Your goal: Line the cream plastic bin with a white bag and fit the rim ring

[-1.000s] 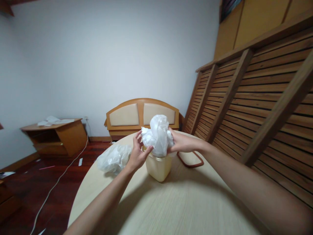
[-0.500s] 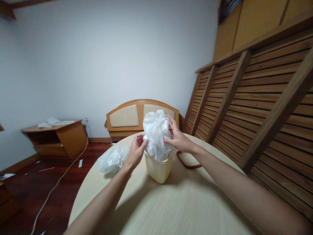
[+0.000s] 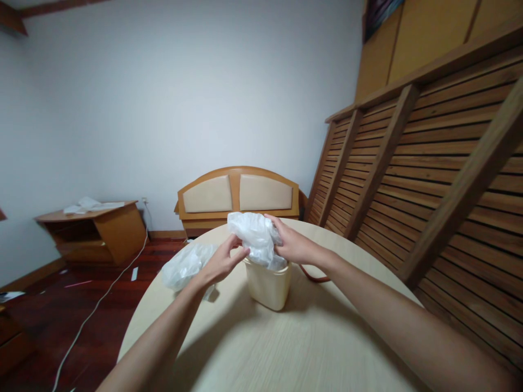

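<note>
A cream plastic bin (image 3: 268,288) stands upright on the round table (image 3: 294,348). A crumpled white plastic bag (image 3: 255,234) bulges up out of its mouth, the lower part inside. My left hand (image 3: 224,258) curls around the bag's left side, thumb near the bin's rim. On the other side my right hand (image 3: 292,239) grips the bag, fingers over its back and partly hidden. A second crumpled clear plastic bag (image 3: 186,267) lies on the table left of the bin, beside my left forearm.
A reddish-brown ring-like frame (image 3: 314,276) lies behind my right forearm, partly covered. Beyond the table stands a padded headboard (image 3: 265,191). Slatted wooden panels (image 3: 379,163) lean at the right. A low cabinet (image 3: 118,231) and a white cable (image 3: 104,299) are at the left.
The white bag has gone lower into the bin and its top is flatter, leaning left. Both hands moved down with it. The bin shifted slightly right and nearer.
</note>
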A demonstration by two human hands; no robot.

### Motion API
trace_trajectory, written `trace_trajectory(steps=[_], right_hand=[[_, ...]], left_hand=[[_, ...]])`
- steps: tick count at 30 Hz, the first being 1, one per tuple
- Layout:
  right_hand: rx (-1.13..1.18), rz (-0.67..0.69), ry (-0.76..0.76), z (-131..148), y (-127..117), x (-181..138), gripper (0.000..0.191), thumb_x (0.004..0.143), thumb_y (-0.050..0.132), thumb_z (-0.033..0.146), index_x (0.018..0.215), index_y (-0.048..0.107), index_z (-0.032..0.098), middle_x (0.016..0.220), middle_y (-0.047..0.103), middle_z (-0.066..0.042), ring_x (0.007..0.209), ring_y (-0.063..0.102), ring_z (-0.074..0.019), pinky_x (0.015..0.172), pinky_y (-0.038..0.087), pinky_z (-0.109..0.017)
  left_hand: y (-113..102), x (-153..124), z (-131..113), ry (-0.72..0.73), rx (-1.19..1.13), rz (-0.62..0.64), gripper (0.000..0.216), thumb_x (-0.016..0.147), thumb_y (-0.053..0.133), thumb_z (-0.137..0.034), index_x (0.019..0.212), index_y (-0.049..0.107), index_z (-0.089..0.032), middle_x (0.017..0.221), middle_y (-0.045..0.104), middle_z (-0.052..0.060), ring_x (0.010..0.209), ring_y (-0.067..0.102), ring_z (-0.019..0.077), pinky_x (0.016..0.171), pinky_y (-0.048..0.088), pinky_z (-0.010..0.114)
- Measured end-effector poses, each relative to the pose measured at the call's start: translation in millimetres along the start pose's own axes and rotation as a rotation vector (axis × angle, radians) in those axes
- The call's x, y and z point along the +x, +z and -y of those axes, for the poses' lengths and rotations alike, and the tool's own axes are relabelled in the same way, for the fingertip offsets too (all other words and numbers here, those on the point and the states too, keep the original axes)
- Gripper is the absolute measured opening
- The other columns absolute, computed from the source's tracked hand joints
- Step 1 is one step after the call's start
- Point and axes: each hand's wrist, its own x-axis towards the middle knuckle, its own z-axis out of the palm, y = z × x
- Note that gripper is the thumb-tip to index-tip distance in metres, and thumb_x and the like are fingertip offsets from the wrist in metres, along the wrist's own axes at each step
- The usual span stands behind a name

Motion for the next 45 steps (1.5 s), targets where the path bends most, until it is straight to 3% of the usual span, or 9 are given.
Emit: trace_trajectory(steps=[7,11,15,20,28,31,38,42,45], right_hand=[[0.080,-0.029,0.220,-8,6,-6,0.086,0.081,0.064,0.027,0.156,0.024,0.023,0.159,0.036,-0.015,0.149,0.031,-0.0318,0.123,0.020,-0.054],[0.301,0.036,0.201,-6,1,-11,0.076,0.091,0.053,0.033,0.157,0.017,0.025,0.157,0.039,-0.013,0.141,0.044,-0.0250,0.122,0.027,-0.047],[0.324,0.016,0.173,-7,1,-15,0.089,0.083,0.063,0.032,0.157,0.014,0.020,0.159,0.035,-0.016,0.140,0.045,-0.0264,0.119,0.033,-0.047],[0.253,-0.116,0.129,-13,8,-15,0.084,0.078,0.064,0.026,0.153,0.027,0.016,0.151,0.044,-0.018,0.142,0.042,-0.0272,0.119,0.032,-0.045],[0.274,-0.336,0.107,-17,6,-14,0.066,0.078,0.058,0.018,0.142,0.042,0.022,0.140,0.053,-0.012,0.132,0.050,-0.0233,0.117,0.034,-0.044],[0.345,-0.280,0.114,-15,3,-16,0.071,0.081,0.064,0.027,0.146,0.036,0.022,0.149,0.044,-0.015,0.141,0.041,-0.0259,0.119,0.031,-0.047],[0.307,-0.020,0.155,2,6,-22,0.112,0.068,0.084,0.038,0.157,0.017,0.023,0.152,0.037,-0.018,0.141,0.042,-0.0305,0.119,0.030,-0.051],[0.280,-0.041,0.136,5,8,-24,0.109,0.068,0.082,0.028,0.156,0.018,0.024,0.148,0.043,-0.015,0.137,0.046,-0.0284,0.117,0.032,-0.049],[0.278,-0.151,0.119,1,11,-24,0.095,0.072,0.074,0.024,0.153,0.025,0.022,0.147,0.043,-0.015,0.134,0.048,-0.0276,0.114,0.036,-0.046]], left_hand=[[3,1,1,-0.026,0.005,-0.024,0.043,0.084,0.071,-0.047,0.114,0.065,-0.017,0.116,0.071,0.014,0.109,0.066,0.0295,0.100,0.050,0.048],[10,4,0,-0.024,0.049,-0.094,0.035,0.081,0.074,-0.046,0.100,0.068,-0.017,0.106,0.071,0.012,0.101,0.066,0.0271,0.090,0.053,0.043],[10,6,-8,0.022,0.099,-0.126,0.027,0.079,0.076,-0.042,0.088,0.070,-0.018,0.093,0.070,0.007,0.089,0.063,0.0216,0.079,0.052,0.033],[6,5,-16,-0.035,-0.126,-0.021,0.034,0.082,0.072,-0.048,0.076,0.064,-0.016,0.072,0.065,0.002,0.068,0.058,0.0146,0.067,0.047,0.026],[-1,-5,-13,-0.086,-0.284,-0.057,0.040,0.080,0.072,-0.056,0.079,0.063,-0.017,0.076,0.065,0.003,0.073,0.058,0.0157,0.071,0.048,0.027],[-1,-3,-12,-0.083,-0.165,-0.069,0.039,0.084,0.065,-0.055,0.087,0.066,-0.016,0.075,0.064,0.002,0.069,0.057,0.0155,0.067,0.047,0.027],[6,4,-16,-0.018,0.154,0.041,0.023,0.084,0.063,-0.032,0.068,0.065,-0.015,0.065,0.063,0.002,0.064,0.056,0.0161,0.062,0.042,0.025],[12,5,-19,0.008,0.187,-0.046,0.016,0.086,0.057,-0.025,0.077,0.065,-0.016,0.073,0.067,0.004,0.066,0.057,0.0163,0.063,0.042,0.026],[18,5,-16,-0.011,0.025,-0.173,0.020,0.090,0.055,-0.035,0.084,0.062,-0.017,0.078,0.065,0.003,0.071,0.058,0.0165,0.067,0.045,0.027]])
